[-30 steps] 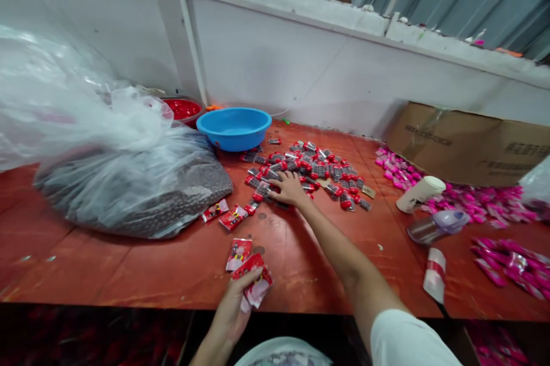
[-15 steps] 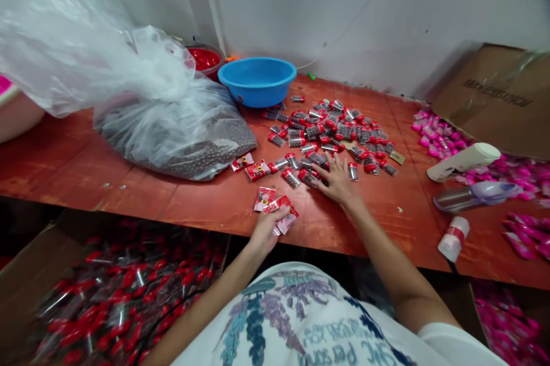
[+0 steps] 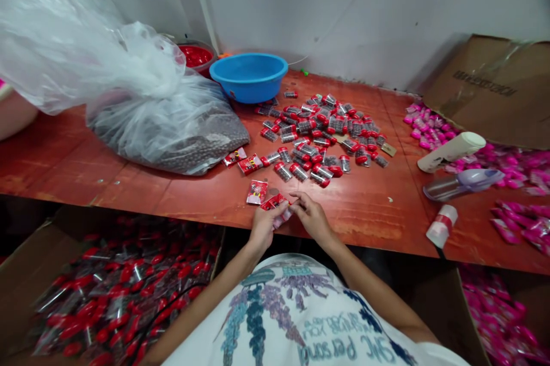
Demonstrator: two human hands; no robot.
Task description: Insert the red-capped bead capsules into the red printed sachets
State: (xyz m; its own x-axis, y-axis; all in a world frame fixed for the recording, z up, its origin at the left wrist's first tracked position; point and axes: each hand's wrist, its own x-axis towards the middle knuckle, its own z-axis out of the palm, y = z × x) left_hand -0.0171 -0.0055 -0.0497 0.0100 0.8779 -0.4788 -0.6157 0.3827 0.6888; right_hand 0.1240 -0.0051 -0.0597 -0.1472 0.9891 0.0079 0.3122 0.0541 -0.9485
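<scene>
Near the table's front edge, my left hand [image 3: 262,225] is closed on small red printed packets [image 3: 275,203], thumb on top. My right hand [image 3: 311,214] meets it from the right, its fingertips pinched at the packets' right edge. Another red packet [image 3: 256,192] lies flat just beyond my left hand. Further up are two more packets [image 3: 250,164] beside the bag. A heap of small clear bottles with red caps [image 3: 329,125], filled with dark beads, spreads over the table beyond my right hand.
A large clear bag of dark beads [image 3: 184,142] and a blue basin [image 3: 249,77] stand at the left and back. At right are a white cylinder [image 3: 451,152], a scoop [image 3: 464,184], a white roll [image 3: 442,226], pink packets [image 3: 519,168] and a carton [image 3: 490,91]. Below is a box of red-capped bottles [image 3: 124,291].
My right hand has left the bottle heap and come back to the packets in my left hand. Some bottles at the heap's near edge have shifted. The view has moved slightly.
</scene>
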